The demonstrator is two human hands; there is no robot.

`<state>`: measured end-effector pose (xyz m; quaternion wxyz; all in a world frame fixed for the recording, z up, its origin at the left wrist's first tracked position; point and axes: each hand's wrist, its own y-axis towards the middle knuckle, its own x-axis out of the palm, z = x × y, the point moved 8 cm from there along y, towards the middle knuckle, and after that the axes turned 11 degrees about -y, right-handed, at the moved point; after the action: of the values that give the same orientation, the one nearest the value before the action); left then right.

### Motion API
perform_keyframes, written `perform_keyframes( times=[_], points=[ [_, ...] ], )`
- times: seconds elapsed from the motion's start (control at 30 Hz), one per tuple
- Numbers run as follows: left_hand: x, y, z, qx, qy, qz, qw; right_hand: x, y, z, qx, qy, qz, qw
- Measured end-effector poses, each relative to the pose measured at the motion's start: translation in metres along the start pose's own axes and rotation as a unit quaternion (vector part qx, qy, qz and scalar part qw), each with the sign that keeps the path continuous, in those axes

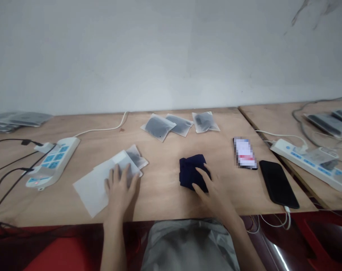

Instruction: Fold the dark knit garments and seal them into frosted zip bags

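Navy cloth (190, 171) is being touched on its right by the right hand (216, 189), white bags (91, 188) from above by the left hand (120, 187), fingers being held apart.

A blue-socketed white power strip (53, 162) with black cables (25, 142) lies at the left; a lit-screen smartphone (245, 153) and a dark-screened smartphone (279, 184), white charging cable (287, 215) attached, lie near the right-hand power strip (309, 163).
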<state>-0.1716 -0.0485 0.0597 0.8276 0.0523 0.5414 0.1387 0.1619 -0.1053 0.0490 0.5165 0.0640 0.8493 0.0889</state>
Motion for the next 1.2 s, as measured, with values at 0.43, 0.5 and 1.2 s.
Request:
perform_keyframes(
  times=[0.43,0.5,1.2],
  points=[
    [0.028,0.043,0.015,-0.015,0.021,0.081,0.996,0.026,0.002,0.004,0.008,-0.079,0.001,0.997],
    [0.019,0.040,0.030,-0.006,0.007,0.108,0.994,0.021,0.002,0.006,0.013,-0.050,0.007,0.999],
    [0.093,-0.040,0.134,-0.045,-0.266,-0.262,0.927,-0.021,-0.015,0.072,0.311,0.156,0.198,0.916]
  ],
)
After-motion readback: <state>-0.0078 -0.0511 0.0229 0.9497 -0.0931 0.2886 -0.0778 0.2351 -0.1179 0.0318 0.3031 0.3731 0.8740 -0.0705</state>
